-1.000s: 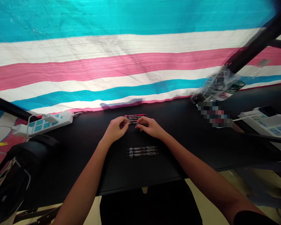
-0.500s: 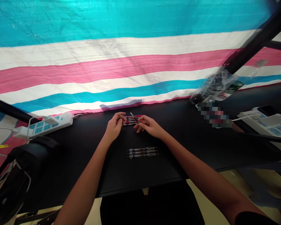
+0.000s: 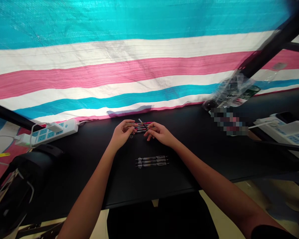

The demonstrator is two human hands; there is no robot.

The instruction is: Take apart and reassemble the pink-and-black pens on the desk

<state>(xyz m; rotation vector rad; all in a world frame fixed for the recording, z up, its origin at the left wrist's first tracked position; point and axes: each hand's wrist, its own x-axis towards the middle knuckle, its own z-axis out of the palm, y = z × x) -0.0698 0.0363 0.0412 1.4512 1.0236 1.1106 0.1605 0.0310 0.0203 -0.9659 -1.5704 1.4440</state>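
My right hand point(image 3: 159, 133) pinches a slim pen point(image 3: 143, 124), tilted so its pale end points up and left. My left hand point(image 3: 122, 133) is closed, thumb against fingers, at the left ends of a row of red and dark pens point(image 3: 141, 127) lying on the table. A small clear bit shows below its fingertips, but what they grip is too small to make out. Nearer to me, three black-and-clear pens point(image 3: 151, 162) lie side by side, apart from both hands, with clear wrinkled material at their left ends.
The black table point(image 3: 89, 179) meets a striped tarp point(image 3: 139, 73) at the back. On the left are a white power strip point(image 3: 52, 132) and a black object point(image 3: 37, 166). To the right lie a plastic-wrapped bottle point(image 3: 236, 94), a blurred-out item point(image 3: 229, 122) and another power strip point(image 3: 289, 132).
My left hand has shifted slightly, and a small clear bit now shows beneath its fingertips. My right hand keeps the pen at almost the same place and tilt.
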